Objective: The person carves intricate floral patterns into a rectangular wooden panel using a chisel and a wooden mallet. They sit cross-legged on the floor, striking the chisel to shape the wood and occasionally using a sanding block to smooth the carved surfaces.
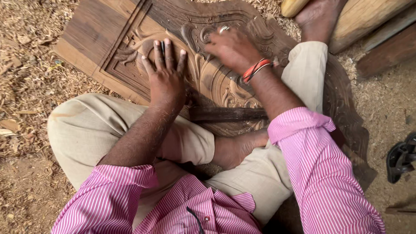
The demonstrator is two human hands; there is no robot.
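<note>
A large dark carved wooden panel (108, 30) with scrollwork lies on the ground across my lap. My left hand (166, 76) rests flat on the carving, fingers spread and pointing away from me; a thin dark object shows between two fingers. My right hand (232, 47) is on the carving just to the right of it, blurred, with fingers bent; a ring and red-orange wrist bands show. Whether it holds anything is hidden by the blur. A dark flat metal tool (229, 115) lies on the panel near my knees.
Wood shavings (26, 65) cover the dirt all around. Pale wooden logs (368, 15) lie at the upper right, with my foot (318, 15) against them. My other foot (236, 149) is tucked under the panel. A black sandal (401, 158) sits at the right edge.
</note>
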